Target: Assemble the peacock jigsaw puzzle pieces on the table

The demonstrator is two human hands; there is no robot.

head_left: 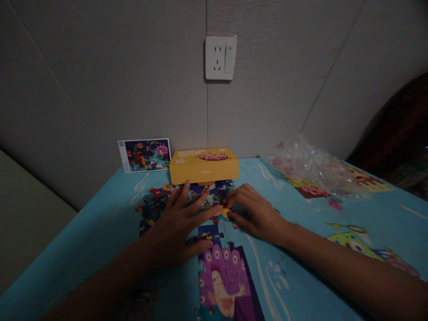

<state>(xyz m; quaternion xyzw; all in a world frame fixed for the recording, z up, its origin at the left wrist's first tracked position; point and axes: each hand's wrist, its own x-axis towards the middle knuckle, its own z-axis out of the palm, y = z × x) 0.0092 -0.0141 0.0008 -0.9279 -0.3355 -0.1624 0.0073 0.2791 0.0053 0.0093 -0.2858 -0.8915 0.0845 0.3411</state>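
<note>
A partly joined jigsaw puzzle [224,276] lies on the blue patterned tablecloth [110,223], with a purple peacock section nearest me. My left hand [182,223] lies flat on the puzzle, fingers spread and stretched toward the middle. My right hand [252,211] is curled, its fingertips pinching a small orange puzzle piece [224,212] that rests against the assembled pieces. The two hands' fingertips nearly touch. Just behind them stands a yellow puzzle box [203,166].
A reference picture card [144,154] leans against the wall at the back left. A crumpled clear plastic bag [310,167] lies at the back right. A wall socket [220,58] sits above. A dark rounded object [401,129] is at the far right.
</note>
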